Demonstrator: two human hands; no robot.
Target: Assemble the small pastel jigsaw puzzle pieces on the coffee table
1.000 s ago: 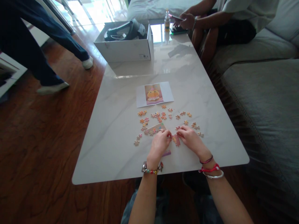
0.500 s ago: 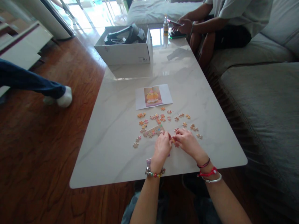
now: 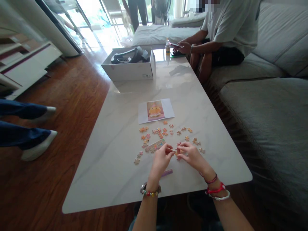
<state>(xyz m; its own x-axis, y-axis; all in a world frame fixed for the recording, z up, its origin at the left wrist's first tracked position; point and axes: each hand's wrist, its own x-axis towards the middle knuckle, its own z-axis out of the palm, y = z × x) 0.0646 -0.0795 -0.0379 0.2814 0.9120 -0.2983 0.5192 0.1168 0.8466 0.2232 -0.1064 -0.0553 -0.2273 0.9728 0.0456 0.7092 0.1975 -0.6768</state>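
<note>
My left hand [image 3: 162, 159] is closed in a pinch, with a small puzzle piece [image 3: 174, 150] at its fingertips. Just to its right, my right hand [image 3: 191, 155] has its fingers curled round an orange-yellow puzzle piece [image 3: 178, 154], partly hidden by the fingers. Both hands stay low over the white table, their fingertips nearly meeting. Beside my left fingers lies a patterned strip [image 3: 155, 145] with joined pieces along it. A purple strip [image 3: 167, 173] rests below my left hand. Loose puzzle pieces [image 3: 165, 132] in orange, pink and cream are scattered beyond the hands.
A printed sheet with a yellow cartoon figure [image 3: 155, 110] lies beyond the pieces. Farther back on the table [image 3: 108, 166] stand a white box [image 3: 131, 72] holding a grey device and a bottle [image 3: 167, 48]. One person sits on the sofa [image 3: 262, 96]; another person's legs [image 3: 29, 134] are at left.
The view has tilted up, so the scene sits lower. My left hand has shifted slightly left, uncovering the purple strip. The legs at left have moved.
</note>
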